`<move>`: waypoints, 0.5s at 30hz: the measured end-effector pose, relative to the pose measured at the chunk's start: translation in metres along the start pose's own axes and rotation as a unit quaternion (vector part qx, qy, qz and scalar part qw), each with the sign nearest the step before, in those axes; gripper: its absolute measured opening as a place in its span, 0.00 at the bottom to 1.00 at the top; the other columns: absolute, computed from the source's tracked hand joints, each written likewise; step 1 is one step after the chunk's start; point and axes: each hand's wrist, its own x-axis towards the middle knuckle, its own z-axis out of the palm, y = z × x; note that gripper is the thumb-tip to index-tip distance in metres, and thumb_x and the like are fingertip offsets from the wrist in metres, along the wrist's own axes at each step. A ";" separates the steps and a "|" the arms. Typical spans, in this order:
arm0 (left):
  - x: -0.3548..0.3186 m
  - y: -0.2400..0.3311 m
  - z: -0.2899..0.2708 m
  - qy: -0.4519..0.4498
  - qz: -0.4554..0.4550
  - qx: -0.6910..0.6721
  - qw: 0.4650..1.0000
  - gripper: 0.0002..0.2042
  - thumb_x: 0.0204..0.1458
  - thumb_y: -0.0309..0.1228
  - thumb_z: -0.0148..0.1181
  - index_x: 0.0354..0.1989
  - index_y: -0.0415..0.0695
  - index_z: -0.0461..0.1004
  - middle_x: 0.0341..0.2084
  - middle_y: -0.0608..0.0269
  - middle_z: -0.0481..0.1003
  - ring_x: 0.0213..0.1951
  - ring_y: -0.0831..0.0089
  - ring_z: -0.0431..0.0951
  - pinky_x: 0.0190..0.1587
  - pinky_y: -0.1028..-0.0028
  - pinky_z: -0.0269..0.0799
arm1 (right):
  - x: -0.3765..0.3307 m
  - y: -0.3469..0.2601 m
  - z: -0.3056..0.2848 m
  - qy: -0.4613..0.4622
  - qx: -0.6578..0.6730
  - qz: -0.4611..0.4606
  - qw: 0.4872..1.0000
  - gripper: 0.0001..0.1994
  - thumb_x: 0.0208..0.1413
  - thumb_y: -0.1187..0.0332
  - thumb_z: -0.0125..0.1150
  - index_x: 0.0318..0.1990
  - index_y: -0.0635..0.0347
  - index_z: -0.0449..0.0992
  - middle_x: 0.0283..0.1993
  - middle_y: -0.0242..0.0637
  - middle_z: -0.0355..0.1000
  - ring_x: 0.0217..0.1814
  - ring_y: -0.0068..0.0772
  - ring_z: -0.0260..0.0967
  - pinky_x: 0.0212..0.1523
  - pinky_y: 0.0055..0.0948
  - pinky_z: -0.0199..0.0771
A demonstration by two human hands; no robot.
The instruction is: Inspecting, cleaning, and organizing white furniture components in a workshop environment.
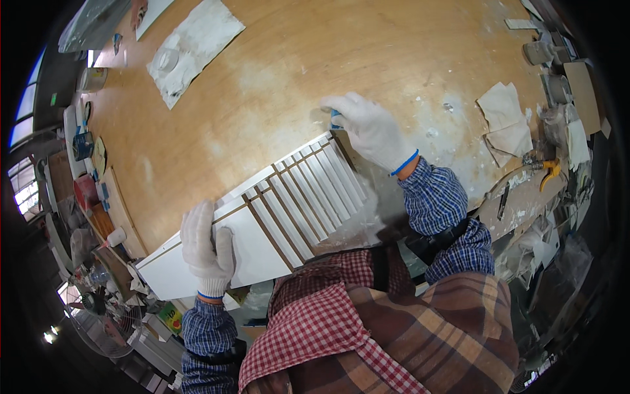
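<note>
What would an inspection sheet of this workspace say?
Surface: tan table, pale smears.
Job's things: white panel, slatted toward its right end; small blue piece.
Clutter: pale sheet bearing a round container, upper left; rumpled sheets and yellow-handled tool, right.
Hands: white-gloved; left hand resting on the panel's plain end, right hand holding the small blue piece near the slatted end.
Cables: nothing clearly seen.
Surroundings: fan lower left, windows left.

Blue thing mostly covered

In the right hand, its kind is unclear. The left hand covers part of the panel. The top edge crops a sheet, the lower edge the plaid garment.
</note>
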 end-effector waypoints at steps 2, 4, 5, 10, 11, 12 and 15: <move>0.000 0.000 -0.001 0.005 0.005 0.004 1.000 0.21 0.64 0.30 0.52 0.62 0.31 0.71 0.56 0.39 0.75 0.60 0.41 0.73 0.67 0.53 0.64 | 0.000 -0.003 0.001 0.005 -0.025 0.014 1.000 0.16 0.62 0.72 0.61 0.56 0.51 0.77 0.49 0.40 0.77 0.49 0.46 0.75 0.48 0.38 0.76; 0.000 0.001 -0.002 0.003 0.002 0.001 1.000 0.21 0.64 0.30 0.52 0.62 0.32 0.71 0.56 0.39 0.75 0.60 0.42 0.73 0.67 0.53 0.64 | -0.002 -0.001 0.003 -0.015 0.003 0.008 1.000 0.16 0.62 0.72 0.62 0.57 0.51 0.77 0.49 0.40 0.77 0.50 0.46 0.76 0.49 0.38 0.76; 0.000 0.000 -0.001 0.003 0.003 0.001 1.000 0.21 0.64 0.30 0.52 0.62 0.32 0.71 0.56 0.39 0.75 0.60 0.42 0.73 0.67 0.53 0.64 | -0.001 0.001 0.002 -0.014 0.003 0.008 1.000 0.16 0.62 0.72 0.62 0.57 0.51 0.77 0.49 0.40 0.77 0.50 0.46 0.76 0.49 0.38 0.76; -0.002 0.000 0.000 0.005 0.001 0.004 1.000 0.21 0.62 0.27 0.53 0.62 0.32 0.71 0.56 0.39 0.75 0.60 0.42 0.73 0.67 0.53 0.64 | 0.000 -0.003 0.002 0.006 0.009 0.002 1.000 0.18 0.61 0.73 0.62 0.59 0.53 0.75 0.51 0.43 0.76 0.52 0.47 0.76 0.52 0.38 0.76; -0.002 0.000 0.001 0.004 0.001 0.004 1.000 0.21 0.62 0.27 0.53 0.62 0.32 0.71 0.56 0.39 0.75 0.60 0.42 0.73 0.67 0.53 0.64 | -0.001 -0.003 0.004 0.006 0.009 0.003 1.000 0.18 0.61 0.73 0.62 0.59 0.53 0.75 0.51 0.43 0.76 0.52 0.47 0.76 0.52 0.38 0.76; -0.001 0.001 0.000 0.005 0.001 0.001 1.000 0.21 0.62 0.27 0.53 0.62 0.32 0.71 0.56 0.39 0.75 0.60 0.42 0.73 0.67 0.53 0.64 | 0.000 -0.001 0.006 0.006 0.033 0.007 0.999 0.18 0.61 0.73 0.62 0.59 0.54 0.75 0.51 0.44 0.77 0.52 0.47 0.76 0.53 0.38 0.76; 0.000 0.002 0.000 0.004 -0.002 -0.001 1.000 0.21 0.62 0.27 0.53 0.62 0.32 0.72 0.56 0.39 0.75 0.60 0.42 0.73 0.67 0.53 0.64 | 0.005 0.005 0.009 0.002 0.053 0.013 0.999 0.19 0.60 0.74 0.61 0.59 0.55 0.75 0.51 0.45 0.77 0.52 0.48 0.76 0.53 0.39 0.76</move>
